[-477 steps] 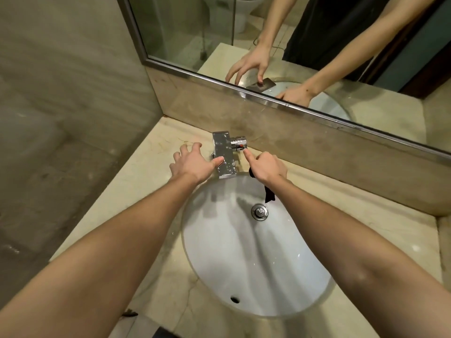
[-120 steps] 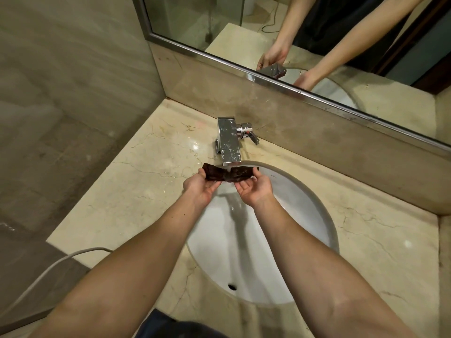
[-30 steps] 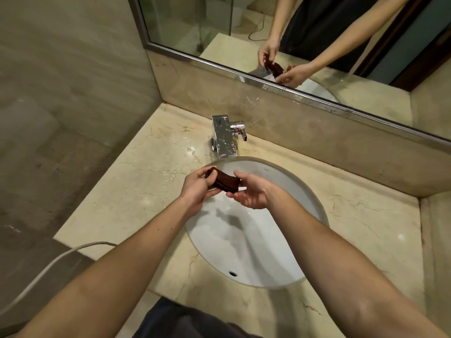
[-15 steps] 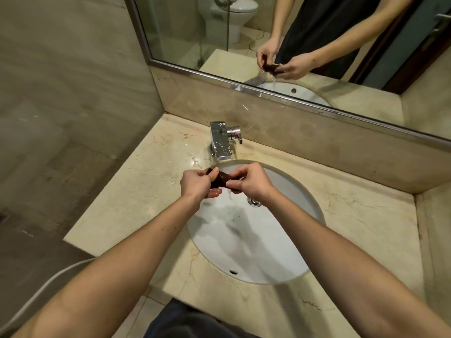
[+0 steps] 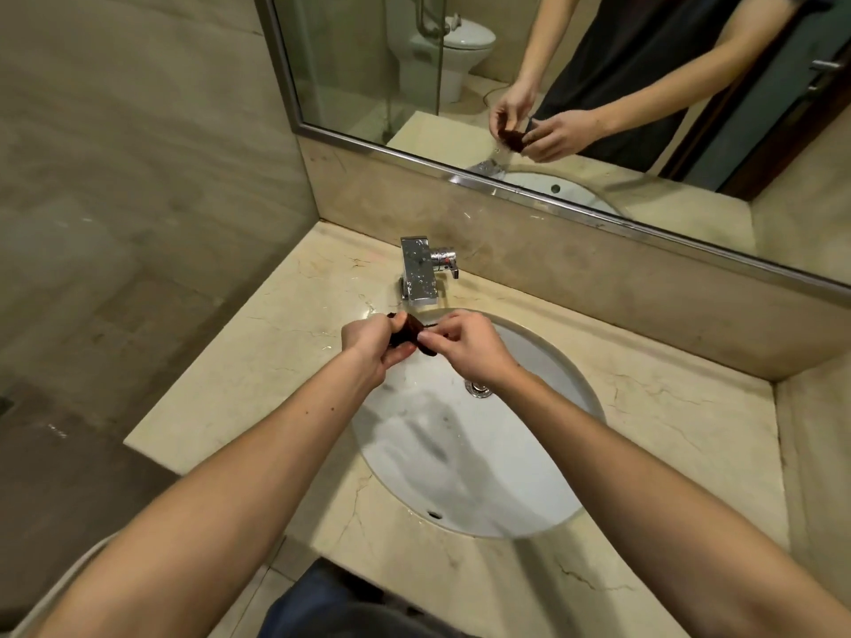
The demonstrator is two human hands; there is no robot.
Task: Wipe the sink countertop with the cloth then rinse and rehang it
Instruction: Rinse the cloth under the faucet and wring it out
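Observation:
A small dark brown cloth (image 5: pixel 408 332), bunched up, sits between both hands over the far left rim of the white oval sink basin (image 5: pixel 543 490). My left hand (image 5: pixel 375 345) grips its left part. My right hand (image 5: pixel 465 349) pinches its right end with thumb and fingers. The hands are just in front of the chrome tap (image 5: pixel 419 274), below its spout. No water stream shows from the tap. Most of the cloth is hidden inside the hands. The beige marble countertop (image 5: pixel 258 361) surrounds the basin.
A mirror (image 5: pixel 552 85) above the low marble backsplash reflects the hands, the cloth and a toilet. A marble wall closes the left side and another the right end. The drain (image 5: pixel 479 389) lies under my right wrist. A pale hose (image 5: pixel 69 564) shows at bottom left.
The view has risen and tilted back a little. Both hands stay on the cloth by the tap, and my right fingers have shifted from a closed wring to a pinch on the cloth's end.

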